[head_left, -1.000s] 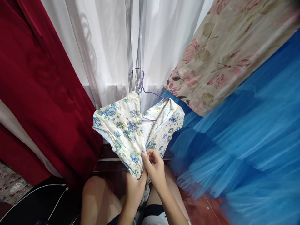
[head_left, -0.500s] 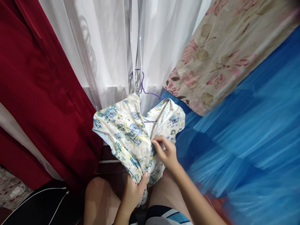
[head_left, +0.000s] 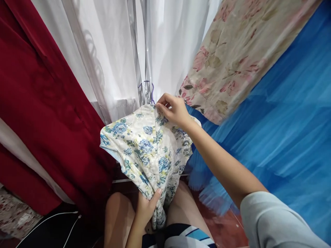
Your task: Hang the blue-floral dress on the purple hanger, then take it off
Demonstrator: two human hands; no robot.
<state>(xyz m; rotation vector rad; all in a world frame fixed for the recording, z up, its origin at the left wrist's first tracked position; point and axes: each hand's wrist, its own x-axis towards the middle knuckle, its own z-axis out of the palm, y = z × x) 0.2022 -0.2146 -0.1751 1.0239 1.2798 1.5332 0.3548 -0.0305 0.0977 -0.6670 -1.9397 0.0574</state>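
A white dress [head_left: 144, 144] with blue roses and green leaves hangs from a purple hanger [head_left: 152, 92], of which only the hook and neck show. A closed zipper line runs down its middle. Low on the dress, my left hand [head_left: 148, 206] grips the bunched fabric with the thumb on top. My right hand [head_left: 173, 108] pinches at the top of the zipper line, beside the hanger's neck. Its fingers hide the zipper pull. The dress's lower part is gathered between my knees.
White curtain-like cloth [head_left: 111, 51] with grey ribbons hangs behind. Dark red cloth [head_left: 59, 103] hangs at left, beige floral cloth [head_left: 214, 65] and blue tulle [head_left: 271, 137] at right. White cables [head_left: 51, 216] lie on a black surface at lower left.
My right hand has moved up from the middle of the dress to the neckline, and the V-shaped opening has closed. My left hand keeps its grip on the lower fabric.
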